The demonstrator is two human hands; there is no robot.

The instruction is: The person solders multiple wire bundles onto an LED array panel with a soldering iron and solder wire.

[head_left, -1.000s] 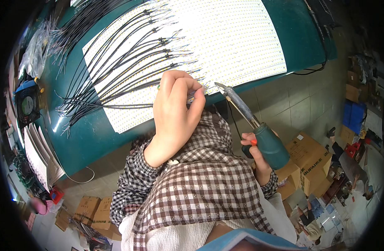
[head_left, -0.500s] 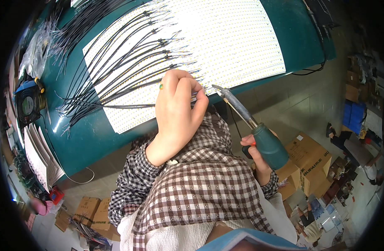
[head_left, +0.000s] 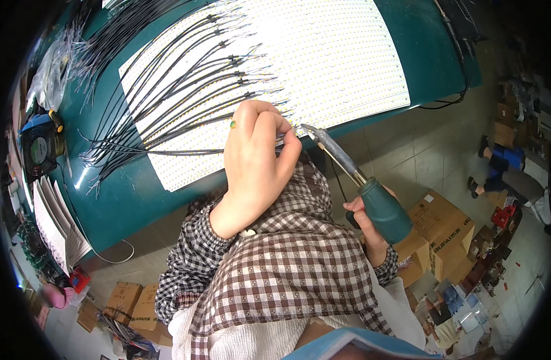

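My left hand (head_left: 256, 159) is closed in a pinch on a thin black cable (head_left: 188, 152), close to the near edge of a white LED board (head_left: 341, 66). The cable runs out to the left from under this hand, and its pinched end is mostly hidden by the fingers. My right hand (head_left: 371, 231) grips the green handle of a soldering gun (head_left: 385, 210). The gun slants up and left, its tip beside my left fingertips at the board's edge; contact cannot be made out. Several more black cables (head_left: 179, 90) lie across the board, their stripped ends toward its middle.
The board rests on a green table (head_left: 101, 210). A bundle of dark wires (head_left: 116, 39), a plastic bag (head_left: 50, 84), a small fan (head_left: 40, 147) and white sheets (head_left: 56, 225) are at the left. Cardboard boxes (head_left: 440, 222) stand on the floor at right; people are farther off.
The soldering gun and my right hand have shifted slightly left. My left hand has barely moved. A person in the right background has changed position.
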